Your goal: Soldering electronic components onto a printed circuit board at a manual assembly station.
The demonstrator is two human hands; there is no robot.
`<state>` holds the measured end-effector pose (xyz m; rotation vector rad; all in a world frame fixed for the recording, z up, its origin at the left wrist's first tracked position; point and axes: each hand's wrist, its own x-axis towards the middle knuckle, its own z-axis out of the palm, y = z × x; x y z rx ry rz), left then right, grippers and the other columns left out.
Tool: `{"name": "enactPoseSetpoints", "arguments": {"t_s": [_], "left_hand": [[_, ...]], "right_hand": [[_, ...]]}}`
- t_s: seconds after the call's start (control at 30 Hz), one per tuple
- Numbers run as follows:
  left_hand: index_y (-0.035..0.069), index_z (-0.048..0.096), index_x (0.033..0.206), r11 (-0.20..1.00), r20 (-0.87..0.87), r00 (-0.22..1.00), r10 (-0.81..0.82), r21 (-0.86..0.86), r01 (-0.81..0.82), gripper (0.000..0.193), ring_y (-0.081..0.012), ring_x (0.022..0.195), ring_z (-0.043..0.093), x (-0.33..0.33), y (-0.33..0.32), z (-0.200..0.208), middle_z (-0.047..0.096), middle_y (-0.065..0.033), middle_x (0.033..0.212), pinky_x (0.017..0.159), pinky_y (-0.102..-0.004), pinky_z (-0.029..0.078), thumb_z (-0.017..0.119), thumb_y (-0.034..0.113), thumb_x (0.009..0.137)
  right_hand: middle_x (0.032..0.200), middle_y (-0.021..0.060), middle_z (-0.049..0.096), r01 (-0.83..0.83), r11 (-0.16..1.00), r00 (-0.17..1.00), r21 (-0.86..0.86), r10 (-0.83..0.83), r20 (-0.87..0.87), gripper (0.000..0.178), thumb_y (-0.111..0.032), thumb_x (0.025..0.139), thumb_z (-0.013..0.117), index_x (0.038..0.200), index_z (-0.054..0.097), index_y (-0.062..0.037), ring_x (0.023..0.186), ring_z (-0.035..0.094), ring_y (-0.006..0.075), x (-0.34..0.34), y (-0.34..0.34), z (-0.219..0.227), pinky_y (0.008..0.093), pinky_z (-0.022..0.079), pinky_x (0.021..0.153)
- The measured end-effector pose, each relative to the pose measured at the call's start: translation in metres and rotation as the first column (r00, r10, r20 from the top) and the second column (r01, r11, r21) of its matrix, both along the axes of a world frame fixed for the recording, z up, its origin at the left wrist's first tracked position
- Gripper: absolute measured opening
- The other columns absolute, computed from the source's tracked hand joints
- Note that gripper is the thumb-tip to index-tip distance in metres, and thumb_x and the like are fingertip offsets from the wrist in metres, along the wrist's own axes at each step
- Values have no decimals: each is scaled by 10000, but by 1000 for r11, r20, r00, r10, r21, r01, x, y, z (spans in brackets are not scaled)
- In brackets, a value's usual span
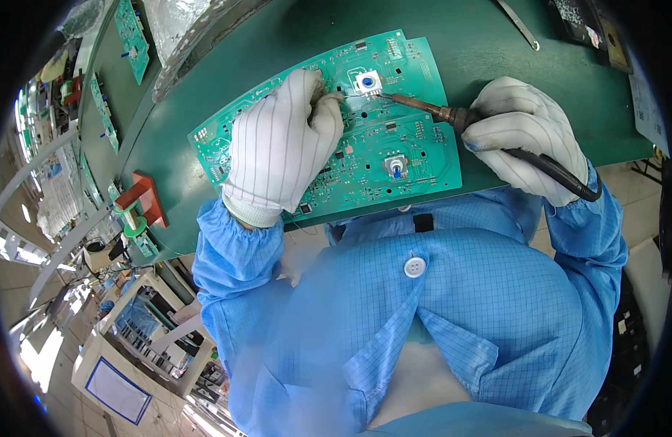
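Two green circuit boards [423, 156], joined or laid edge to edge, lie in front of me, full of small parts. The far one carries a white square rotary switch with a blue centre [367, 82]; a similar rotary switch [396, 167] sits on the near one. My right hand [521, 135], in a striped white glove, grips a soldering iron [438, 112], its tip at the far switch's lower edge. My left hand [281, 138], gloved alike, rests over the boards' left part. Its thumb and finger pinch a thin solder wire [345, 96] pointing toward the same switch.
On the green table [489, 58], a red holder [143, 200] and a spool of wire [135, 222] stand at the left. More circuit boards [132, 40] lie beyond, beside clear plastic wrap [179, 36]. Tweezers [521, 28] and a dark box [591, 29] are at the far right.
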<state>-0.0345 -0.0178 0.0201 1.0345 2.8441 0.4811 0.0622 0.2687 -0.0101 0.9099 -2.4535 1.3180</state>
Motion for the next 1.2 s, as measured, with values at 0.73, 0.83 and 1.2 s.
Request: {"name": "enactPoseSetpoints", "arguments": {"t_s": [0.73,0.83,1.2], "left_hand": [[151,618,873,1000,-165,986,16,-15,-19,129,-243,556,625,15,0,-5,633,-62,726,478,-363,499,697,251,855],[150,614,877,1000,-168,986,16,-15,-18,142,-244,554,626,14,0,-6,630,-59,724,479,-364,501,695,265,861],[142,604,881,999,-215,976,14,-25,-20,159,-243,559,629,13,2,-9,627,-56,759,484,-368,506,687,278,875]], "right_hand": [[953,110,624,-56,997,998,45,56,9,304,-94,727,771,1018,683,-88,840,633,331,-4,1,2,425,516,744],[938,68,676,-34,991,998,128,41,-53,309,-86,741,761,1047,722,-109,871,639,270,-4,0,2,371,523,766],[958,112,608,1,999,998,54,2,-58,319,-72,708,776,1014,689,-82,862,638,329,-4,-2,3,425,529,744]]}}
